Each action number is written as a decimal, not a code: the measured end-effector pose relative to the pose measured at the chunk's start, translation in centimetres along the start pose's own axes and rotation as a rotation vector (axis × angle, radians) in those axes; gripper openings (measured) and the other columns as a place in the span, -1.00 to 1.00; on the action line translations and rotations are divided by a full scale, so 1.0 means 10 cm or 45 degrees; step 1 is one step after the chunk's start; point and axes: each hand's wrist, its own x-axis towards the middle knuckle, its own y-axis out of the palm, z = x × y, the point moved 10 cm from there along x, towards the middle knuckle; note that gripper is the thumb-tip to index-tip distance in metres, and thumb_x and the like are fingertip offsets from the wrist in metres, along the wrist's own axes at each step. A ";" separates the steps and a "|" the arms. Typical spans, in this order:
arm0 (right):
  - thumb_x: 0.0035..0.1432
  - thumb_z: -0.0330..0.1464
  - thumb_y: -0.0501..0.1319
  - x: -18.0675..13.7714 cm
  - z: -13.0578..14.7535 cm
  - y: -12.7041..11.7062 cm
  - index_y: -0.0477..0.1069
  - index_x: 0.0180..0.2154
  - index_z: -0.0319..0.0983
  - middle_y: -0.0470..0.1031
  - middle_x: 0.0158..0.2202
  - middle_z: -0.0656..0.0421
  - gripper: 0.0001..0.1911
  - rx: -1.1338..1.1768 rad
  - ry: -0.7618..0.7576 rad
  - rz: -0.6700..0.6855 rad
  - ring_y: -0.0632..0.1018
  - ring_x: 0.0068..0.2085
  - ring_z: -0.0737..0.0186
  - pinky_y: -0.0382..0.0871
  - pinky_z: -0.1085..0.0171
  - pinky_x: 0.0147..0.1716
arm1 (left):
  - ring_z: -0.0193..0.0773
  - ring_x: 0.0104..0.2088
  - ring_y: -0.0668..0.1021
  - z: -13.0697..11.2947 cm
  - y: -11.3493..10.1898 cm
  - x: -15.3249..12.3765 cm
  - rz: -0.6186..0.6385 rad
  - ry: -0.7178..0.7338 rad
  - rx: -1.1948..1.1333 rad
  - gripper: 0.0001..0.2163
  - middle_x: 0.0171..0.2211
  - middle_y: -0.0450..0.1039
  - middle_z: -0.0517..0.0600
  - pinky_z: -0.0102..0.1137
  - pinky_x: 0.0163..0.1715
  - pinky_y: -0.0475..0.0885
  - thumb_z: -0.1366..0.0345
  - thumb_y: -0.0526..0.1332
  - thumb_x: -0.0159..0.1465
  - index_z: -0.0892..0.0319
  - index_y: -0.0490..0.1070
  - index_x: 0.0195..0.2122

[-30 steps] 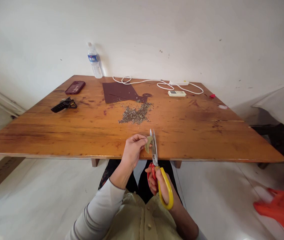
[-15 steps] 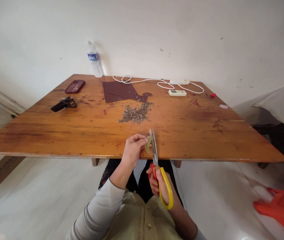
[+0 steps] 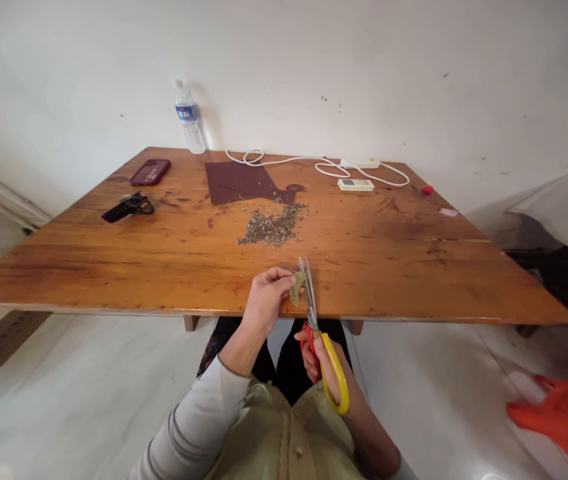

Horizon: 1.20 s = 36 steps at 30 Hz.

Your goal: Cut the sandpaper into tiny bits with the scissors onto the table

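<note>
Between thumb and fingers, my left hand [image 3: 267,297] pinches a small curved olive-green piece [image 3: 297,288], thin like card or a leaf. My right hand [image 3: 321,363] grips scissors [image 3: 333,373] with one red and one yellow handle loop. Their metal blades point away from me, slightly apart, right beside the green piece. Whether the blades touch it I cannot tell. Just beyond the blade tips, a loose heap of small grey-brown shreds [image 3: 271,227] lies on the wooden table [image 3: 189,267].
A dark maroon sheet [image 3: 237,183] lies behind the heap. To the left are a phone [image 3: 151,173] and a black hair claw [image 3: 128,207], with a water bottle [image 3: 190,120] against the wall. A white cord with a power strip [image 3: 359,163] and a remote [image 3: 355,185] are at the back right.
The scissors and my right hand have shifted very slightly right, away from the green piece. My left hand stays almost still with its pinch unchanged.
</note>
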 end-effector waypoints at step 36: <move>-0.22 0.48 0.44 0.00 -0.06 -0.07 0.52 -0.31 -0.20 0.16 -0.65 0.45 -0.11 -0.008 0.078 0.050 0.10 -0.66 0.46 -0.04 0.40 -0.70 | -0.28 -0.49 0.58 0.01 0.01 0.01 0.048 -0.031 0.029 -0.81 -0.53 0.52 -0.05 -0.33 -0.33 0.51 0.32 0.50 -0.12 0.17 0.50 -0.56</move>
